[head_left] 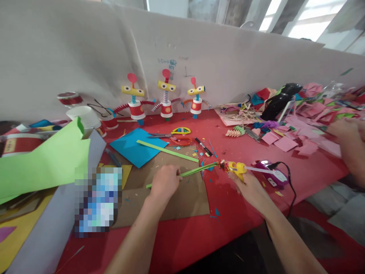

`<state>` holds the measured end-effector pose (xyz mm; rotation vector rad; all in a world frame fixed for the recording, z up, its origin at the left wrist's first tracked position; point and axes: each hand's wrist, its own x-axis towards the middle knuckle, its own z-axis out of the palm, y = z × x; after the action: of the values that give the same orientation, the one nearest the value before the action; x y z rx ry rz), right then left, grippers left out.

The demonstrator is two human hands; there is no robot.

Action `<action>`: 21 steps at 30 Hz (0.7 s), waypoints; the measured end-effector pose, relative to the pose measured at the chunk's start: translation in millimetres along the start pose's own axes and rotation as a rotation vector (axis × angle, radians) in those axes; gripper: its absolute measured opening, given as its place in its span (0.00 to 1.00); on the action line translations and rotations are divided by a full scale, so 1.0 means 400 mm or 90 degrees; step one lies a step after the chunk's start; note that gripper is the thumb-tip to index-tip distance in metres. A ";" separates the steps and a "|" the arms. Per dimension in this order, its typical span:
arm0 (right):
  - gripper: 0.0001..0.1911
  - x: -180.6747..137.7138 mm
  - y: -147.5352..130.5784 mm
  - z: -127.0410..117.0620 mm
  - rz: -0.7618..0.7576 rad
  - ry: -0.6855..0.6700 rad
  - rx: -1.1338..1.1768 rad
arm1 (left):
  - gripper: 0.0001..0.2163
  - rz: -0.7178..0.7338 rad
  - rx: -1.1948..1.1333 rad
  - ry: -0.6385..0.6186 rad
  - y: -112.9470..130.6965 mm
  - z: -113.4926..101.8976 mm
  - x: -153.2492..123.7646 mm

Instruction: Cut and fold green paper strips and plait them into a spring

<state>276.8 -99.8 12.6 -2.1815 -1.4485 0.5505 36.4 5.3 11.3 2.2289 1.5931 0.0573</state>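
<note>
My left hand [164, 182] is closed around a long green paper strip [196, 170] that lies over a brown cardboard sheet [188, 198]. The strip runs right to the tip of a yellow glue gun [235, 166], which my right hand [248, 186] grips. A second green strip [167, 150] rests across a blue paper sheet [136, 149]. Yellow-handled scissors [179, 131] and a black marker [203, 146] lie just beyond on the red table [199, 236].
Three paper-cup robot figures [165, 99] stand against the white partition. Green paper [42, 163] and stacked cups [84, 116] lie at the left. Pink paper scraps [302, 129] cover the right, where another person's arm [346, 142] rests. A purple device [271, 172] with a black cable sits near my right hand.
</note>
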 end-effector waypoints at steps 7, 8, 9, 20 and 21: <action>0.21 0.000 0.008 -0.005 0.014 -0.027 0.015 | 0.05 0.001 0.001 0.010 -0.001 0.002 -0.002; 0.21 0.001 0.008 -0.005 0.011 -0.018 0.003 | 0.04 -0.002 0.001 0.009 -0.001 0.002 -0.002; 0.21 0.002 0.008 -0.004 0.005 -0.005 -0.008 | 0.04 -0.004 0.001 0.007 -0.001 0.002 -0.002; 0.20 0.004 0.007 -0.002 -0.011 0.041 -0.064 | 0.05 -0.020 0.009 -0.011 0.006 -0.006 -0.003; 0.20 0.005 0.008 -0.002 -0.010 0.046 -0.067 | 0.05 -0.021 0.011 -0.011 0.007 -0.007 -0.003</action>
<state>280.5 -99.2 11.2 -2.2446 -1.4861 0.3939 37.7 4.4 15.0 2.2092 1.6266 0.0163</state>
